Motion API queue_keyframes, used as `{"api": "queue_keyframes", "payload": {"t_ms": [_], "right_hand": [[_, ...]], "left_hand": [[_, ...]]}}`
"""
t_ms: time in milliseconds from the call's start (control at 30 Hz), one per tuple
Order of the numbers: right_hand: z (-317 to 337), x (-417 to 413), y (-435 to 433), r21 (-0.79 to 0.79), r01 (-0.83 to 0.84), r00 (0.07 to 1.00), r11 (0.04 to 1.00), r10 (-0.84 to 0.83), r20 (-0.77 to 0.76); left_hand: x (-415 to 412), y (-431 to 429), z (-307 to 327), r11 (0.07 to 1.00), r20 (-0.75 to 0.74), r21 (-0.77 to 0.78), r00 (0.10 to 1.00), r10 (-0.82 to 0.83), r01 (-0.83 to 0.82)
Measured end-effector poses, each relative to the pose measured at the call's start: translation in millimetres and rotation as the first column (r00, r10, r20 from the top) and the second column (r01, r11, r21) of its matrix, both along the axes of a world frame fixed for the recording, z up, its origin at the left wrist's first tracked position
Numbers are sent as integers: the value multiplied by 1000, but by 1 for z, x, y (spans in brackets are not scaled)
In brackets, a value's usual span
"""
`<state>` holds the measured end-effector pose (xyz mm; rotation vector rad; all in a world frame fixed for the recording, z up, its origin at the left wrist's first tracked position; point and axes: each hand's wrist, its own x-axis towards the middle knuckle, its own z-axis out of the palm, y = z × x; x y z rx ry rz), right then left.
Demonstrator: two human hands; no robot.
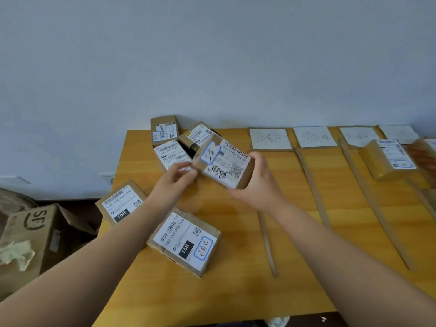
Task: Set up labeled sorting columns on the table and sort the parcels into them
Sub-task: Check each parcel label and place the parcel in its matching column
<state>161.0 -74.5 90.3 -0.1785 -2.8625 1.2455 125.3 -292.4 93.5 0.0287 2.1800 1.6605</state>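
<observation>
The small parcel (224, 161) is held tilted above the worktop (236, 291) at about 12 o'clock, clasped round its near corner by the right grip (252, 178). The left grip (179, 175) is curled at its 9 o'clock corner, though whether it pinches cannot be told through blur. With so partial a hold, the parcel could be dropped onto the unsorted parcels (172, 156) at 11 o'clock. The label cards (269, 139) at 1 o'clock are faintly written, so a wrong column might be chosen, and the cardboard strips (311, 185) could be knocked askew
</observation>
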Motion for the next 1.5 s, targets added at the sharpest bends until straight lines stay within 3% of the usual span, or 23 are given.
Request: {"api": "queue_keyframes", "payload": {"t_ms": [167, 333, 433, 533, 700, 933, 1200, 1500], "right_hand": [[12, 4, -9, -47, 168, 956, 985, -174, -234], [7, 9, -33, -147, 268, 898, 952, -302, -321], [10, 12, -35, -276, 222, 932, 935, -287, -222], [20, 13, -19, -436, 121, 984, 892, -164, -64], [51, 7, -5, -637, 98, 982, 765, -176, -61], [63, 6, -6, -664, 138, 960, 734, -265, -93], [57, 13, -6, -664, 149, 957, 733, -276, -90], [48, 15, -2, -672, 196, 956, 714, -292, -32]], "left_hand": [[-8, 24, 26, 982, 0, 184, 999, 52, -51], [-9, 45, 38, 969, 20, 245, 1000, 14, -19], [-15, 45, 45, 966, 15, 257, 1000, 21, -24], [-21, 34, 54, 969, -7, 208, 990, -138, 137], [-21, 32, 67, 942, -21, 223, 968, -252, 250], [-10, 41, 73, 947, -82, 281, 988, -135, 153], [-1, 43, 61, 941, -58, 316, 992, -111, 123], [3, 47, 49, 931, 77, 361, 993, -84, 51]]}}
